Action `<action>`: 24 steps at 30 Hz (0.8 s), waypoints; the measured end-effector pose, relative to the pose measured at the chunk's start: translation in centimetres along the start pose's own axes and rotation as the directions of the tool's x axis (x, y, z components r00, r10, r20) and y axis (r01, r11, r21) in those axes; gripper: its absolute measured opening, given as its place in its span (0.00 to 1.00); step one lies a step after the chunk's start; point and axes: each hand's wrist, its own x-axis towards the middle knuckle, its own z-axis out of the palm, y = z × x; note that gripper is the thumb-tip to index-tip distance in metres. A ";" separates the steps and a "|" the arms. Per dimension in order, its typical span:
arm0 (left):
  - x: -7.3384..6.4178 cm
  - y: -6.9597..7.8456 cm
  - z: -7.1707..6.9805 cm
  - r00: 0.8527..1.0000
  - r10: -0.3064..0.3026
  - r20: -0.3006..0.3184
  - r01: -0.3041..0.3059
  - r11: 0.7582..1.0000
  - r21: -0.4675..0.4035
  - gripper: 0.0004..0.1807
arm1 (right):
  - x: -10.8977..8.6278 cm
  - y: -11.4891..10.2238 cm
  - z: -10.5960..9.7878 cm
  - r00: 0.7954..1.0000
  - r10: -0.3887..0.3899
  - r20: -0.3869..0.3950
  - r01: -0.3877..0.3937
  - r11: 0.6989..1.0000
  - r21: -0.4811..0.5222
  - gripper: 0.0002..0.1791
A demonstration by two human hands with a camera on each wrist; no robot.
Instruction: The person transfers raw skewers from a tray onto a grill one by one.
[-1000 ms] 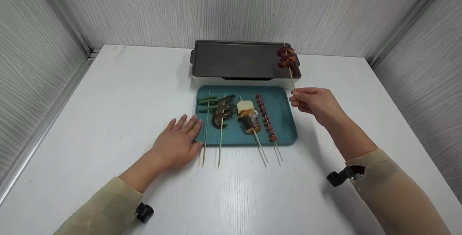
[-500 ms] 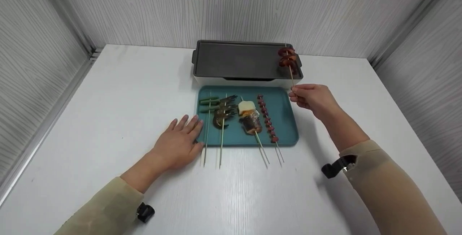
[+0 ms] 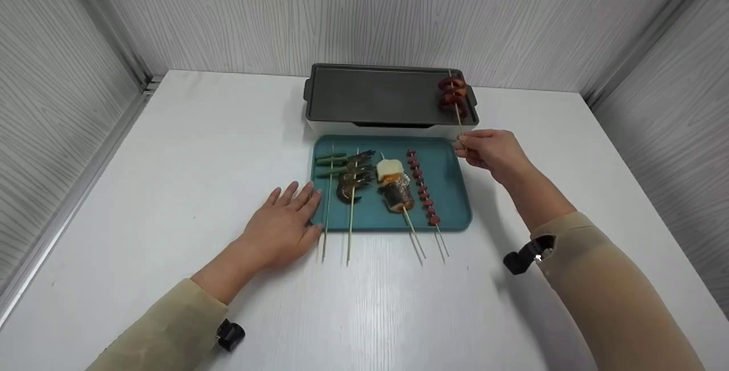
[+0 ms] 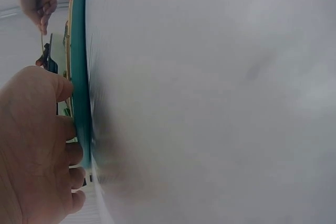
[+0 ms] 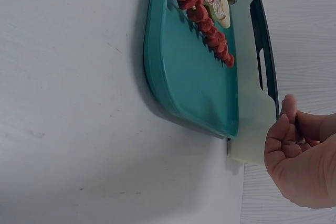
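My right hand (image 3: 494,153) pinches the stick end of a skewer with curled reddish-brown pieces (image 3: 453,96), which lie over the right end of a dark grill plate (image 3: 376,94). Whether they touch the plate I cannot tell. In the right wrist view the right hand (image 5: 302,153) has its fingers curled in beside the grill's pale side. My left hand (image 3: 279,228) lies with straight, spread fingers at the left edge of a teal tray (image 3: 453,188). Seen from the left wrist, the fingertips of the left hand (image 4: 39,145) touch the tray's rim (image 4: 80,77).
Several skewers lie on the tray: green pieces (image 3: 331,160), dark shrimp-like pieces (image 3: 354,177), a white and brown chunky one (image 3: 393,186) and small red slices (image 3: 422,188). Their sticks overhang its front edge. Pale panels (image 3: 364,12) enclose the white table (image 3: 387,314).
My right hand has moved slightly forward, away from me, and its skewer looks a little lower over the grill plate. The left hand stays at the tray's edge.
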 end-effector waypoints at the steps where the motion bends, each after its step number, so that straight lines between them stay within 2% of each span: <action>1: 0.0 0.0 0.0 1.000 0.000 -0.001 0.000 1.000 0.001 0.39 | 0.1 0.0 0.0 1.000 0.002 -0.002 -0.002 1.000 0.001 0.27; 17: 0.1 0.1 -0.1 1.000 -0.016 0.016 0.016 1.000 0.011 0.39 | 0.9 0.0 0.0 0.999 0.046 -0.015 -0.045 0.999 0.028 0.26; 24: 0.0 0.1 0.0 1.000 -0.011 0.008 0.011 1.000 0.003 0.39 | 1.0 0.0 0.3 0.997 0.069 -0.019 -0.067 0.995 0.071 0.26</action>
